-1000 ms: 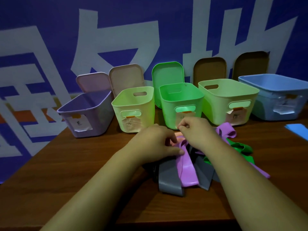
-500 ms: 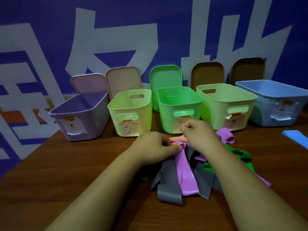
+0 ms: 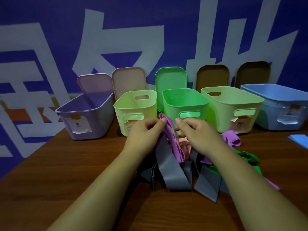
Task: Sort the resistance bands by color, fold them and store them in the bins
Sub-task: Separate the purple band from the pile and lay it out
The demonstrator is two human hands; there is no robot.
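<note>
The left hand [image 3: 146,130] and right hand [image 3: 200,135] each pinch the top of a flat, rubbery purple band [image 3: 169,135], held up over a limp pile of grey bands [image 3: 173,174], green bands [image 3: 246,157] and a pink band [image 3: 184,145] on the wood-grain table [image 3: 66,164]. Behind stand smooth plastic bins [image 3: 185,104] with rounded corners. Their paper labels [image 3: 78,125] are too blurred to read, and the forearms hide part of the pile
</note>
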